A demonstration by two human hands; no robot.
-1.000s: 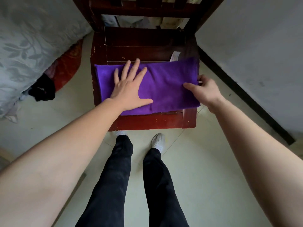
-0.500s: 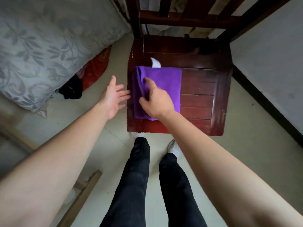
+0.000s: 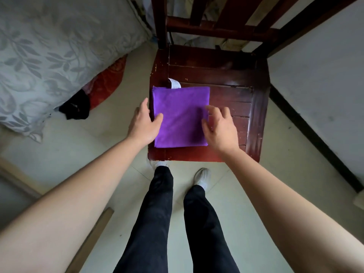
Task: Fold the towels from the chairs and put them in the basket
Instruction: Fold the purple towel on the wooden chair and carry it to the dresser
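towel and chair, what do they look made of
The towel looks like soft cloth, possibly microfibre: matte purple with a faintly fuzzy surface and no shine, and a white sewn-in label at its far edge. The chair looks like wood under a glossy dark red-brown lacquer: plank seams cross the seat, light glints off it, and pale chips show along the edges.

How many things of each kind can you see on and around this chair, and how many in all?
Purple towel: 1
Wooden chair: 1
Hands: 2, the left hand and the right hand
White shoes: 2
Black cloth on the floor: 1
Total: 7
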